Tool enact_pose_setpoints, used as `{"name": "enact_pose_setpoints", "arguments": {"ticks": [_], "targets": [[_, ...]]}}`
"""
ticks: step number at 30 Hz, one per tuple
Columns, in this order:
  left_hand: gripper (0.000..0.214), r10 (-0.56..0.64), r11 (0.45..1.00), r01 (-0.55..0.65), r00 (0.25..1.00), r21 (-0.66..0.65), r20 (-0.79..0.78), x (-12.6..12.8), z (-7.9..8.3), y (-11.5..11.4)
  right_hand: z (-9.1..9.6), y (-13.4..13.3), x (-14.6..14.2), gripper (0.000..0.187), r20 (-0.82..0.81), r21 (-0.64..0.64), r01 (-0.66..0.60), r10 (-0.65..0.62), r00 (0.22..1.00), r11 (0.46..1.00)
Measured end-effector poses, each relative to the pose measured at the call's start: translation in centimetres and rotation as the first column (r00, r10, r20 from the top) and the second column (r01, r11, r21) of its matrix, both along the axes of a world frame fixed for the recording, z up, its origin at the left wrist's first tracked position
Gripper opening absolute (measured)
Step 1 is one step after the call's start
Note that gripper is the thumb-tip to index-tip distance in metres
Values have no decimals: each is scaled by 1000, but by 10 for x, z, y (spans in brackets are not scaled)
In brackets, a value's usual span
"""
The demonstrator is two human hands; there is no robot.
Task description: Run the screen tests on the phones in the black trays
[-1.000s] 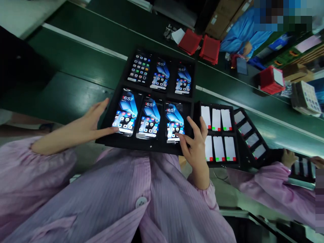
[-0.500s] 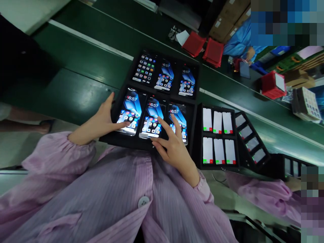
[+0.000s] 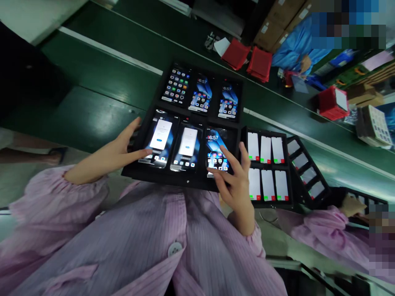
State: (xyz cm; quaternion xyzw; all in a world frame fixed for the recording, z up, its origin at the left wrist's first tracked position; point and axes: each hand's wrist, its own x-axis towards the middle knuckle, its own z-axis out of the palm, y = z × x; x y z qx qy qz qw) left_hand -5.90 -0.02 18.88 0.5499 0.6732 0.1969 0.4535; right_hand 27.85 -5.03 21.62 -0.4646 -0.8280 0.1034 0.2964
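A black tray (image 3: 168, 177) holds several lit smartphones in two rows. My left hand (image 3: 119, 150) is at the tray's left edge, fingers spread, its thumb over the front-left smartphone (image 3: 162, 133). That screen and the front-middle smartphone (image 3: 187, 142) show a white pop-up window. Over the front-right smartphone (image 3: 213, 144) my right hand (image 3: 236, 181) has its fingers apart, fingertips at or just above the screen, which shows 16:57 and app icons. In the back row, the left smartphone (image 3: 175, 85) shows an icon page; the other two show 16:57.
To the right, a second black tray (image 3: 268, 205) holds white-screened phones, with another angled tray (image 3: 322, 190) beyond it. Red stacks (image 3: 236, 53) lie along the far side of the green bench (image 3: 101, 78). A co-worker's pink sleeve (image 3: 321, 228) is at the right.
My right hand has moved right, from the front-middle phone to the front-right one. White pop-ups have appeared on the front-left and front-middle screens. My left hand has shifted slightly left.
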Motion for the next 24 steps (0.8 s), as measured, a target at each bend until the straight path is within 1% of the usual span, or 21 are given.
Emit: {"name": "enact_pose_setpoints", "arguments": {"ticks": [2,5,7,9,11,15,18,19,24], "targets": [[112,37,999,-37,999,8,32,3,3,0,2,-4,16,31,-23,28,-9,10,1000,1000],[96,90,993,-96,992,64,94,13,7,3,-4,-7,27,34,15,0,1,-1,1000,1000],[85,112,985,-128,985,116,130,20,9,4,-11,-6,28,35,44,-3,60,-60,997,998],[78,126,980,-147,980,131,153,26,11,5,-18,-3,27,35,45,18,134,-134,990,991],[76,148,979,-168,975,113,165,29,14,6,-21,0,26,36,36,41,180,-182,983,983],[76,233,968,-244,961,56,150,29,19,7,-21,5,25,37,14,50,199,-199,980,979],[77,240,971,-237,958,-36,159,28,22,8,-19,9,22,34,15,53,232,-233,972,971],[78,246,969,-242,955,-43,163,29,22,8,-19,10,21,32,35,51,232,-234,972,971],[71,291,953,-301,941,34,171,33,17,7,-17,18,13,26,164,-19,147,-142,976,989]]}}
